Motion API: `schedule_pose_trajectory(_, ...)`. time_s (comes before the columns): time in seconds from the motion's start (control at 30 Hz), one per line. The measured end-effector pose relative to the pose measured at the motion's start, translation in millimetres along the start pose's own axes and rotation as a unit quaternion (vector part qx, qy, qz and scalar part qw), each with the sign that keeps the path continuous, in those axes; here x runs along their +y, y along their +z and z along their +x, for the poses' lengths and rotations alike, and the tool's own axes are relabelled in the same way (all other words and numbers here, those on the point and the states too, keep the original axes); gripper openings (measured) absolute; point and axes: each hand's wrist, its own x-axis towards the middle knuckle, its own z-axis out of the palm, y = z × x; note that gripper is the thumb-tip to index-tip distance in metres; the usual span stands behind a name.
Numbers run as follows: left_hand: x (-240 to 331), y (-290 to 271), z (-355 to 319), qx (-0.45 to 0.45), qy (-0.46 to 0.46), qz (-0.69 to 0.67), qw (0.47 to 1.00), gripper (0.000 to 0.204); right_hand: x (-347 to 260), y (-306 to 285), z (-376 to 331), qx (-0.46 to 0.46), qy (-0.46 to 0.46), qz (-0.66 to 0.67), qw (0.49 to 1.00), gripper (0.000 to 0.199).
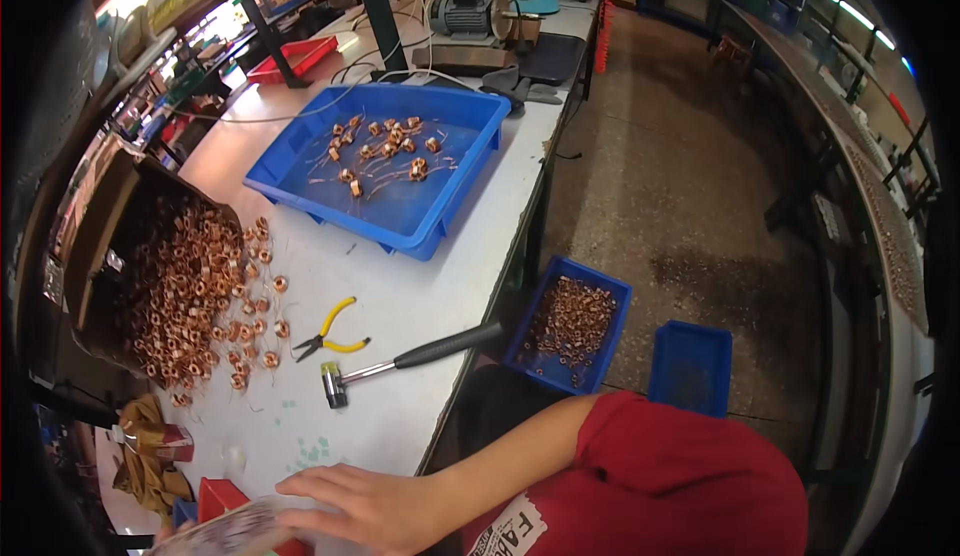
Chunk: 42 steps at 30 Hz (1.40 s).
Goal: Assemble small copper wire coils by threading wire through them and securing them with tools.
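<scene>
A person's right hand (370,508) extends its fingers over a pale, flat, dark-marked object (228,533) just beside a red plastic bin (218,494), a black-handled hammer (425,354) lying beyond on a white tabletop (420,291), the left hand (172,532) mostly hidden and either grip's closure impossible to tell.

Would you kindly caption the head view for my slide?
Right hand on a pale object, near copper coils, pliers and a mallet.

- A flat, pale patterned thing (225,534) is touched by the right hand (375,506).
- Yellow-handled pliers (317,341) and a black-gripped hammer (402,359) are laid on the white table (400,301).
- Copper coils (195,301) are heaped from a brown container (100,211); more are held in a blue tray (365,211).
</scene>
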Motion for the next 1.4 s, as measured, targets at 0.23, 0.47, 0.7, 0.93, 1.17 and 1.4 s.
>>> schedule_pose_trajectory(0.23,-31.0,59.6,-69.5,-0.434,0.143,-0.202,0.866,0.067,15.3,-25.6,-3.0,0.06,-0.068,-0.147,0.985,0.028)
schedule_pose_trajectory(0.47,-26.1,74.5,-98.7,-0.343,0.012,-0.167,0.924,0.054,49.9,-160.8,-30.7,0.179,0.178,-0.045,0.967,0.035)
schedule_pose_trajectory(0.7,-76.4,44.3,-92.7,-0.345,-0.167,0.025,0.923,0.032,105.1,-263.1,-72.9,0.376,0.429,-0.028,0.821,0.035)
schedule_pose_trajectory(0.93,-19.3,88.7,-122.8,-0.312,-0.162,0.071,0.934,0.022,160.6,-225.6,-76.3,0.4,0.362,-0.194,0.819,0.049)
schedule_pose_trajectory(1.17,-47.4,75.2,-104.2,-0.329,-0.12,0.079,0.933,0.022,152.7,-208.4,-55.5,0.312,0.409,-0.253,0.819,0.063)
schedule_pose_trajectory(1.4,-50.7,75.0,-122.9,-0.308,-0.123,0.077,0.94,0.02,134.2,-213.8,-45.2,0.133,0.526,-0.302,0.784,0.069)
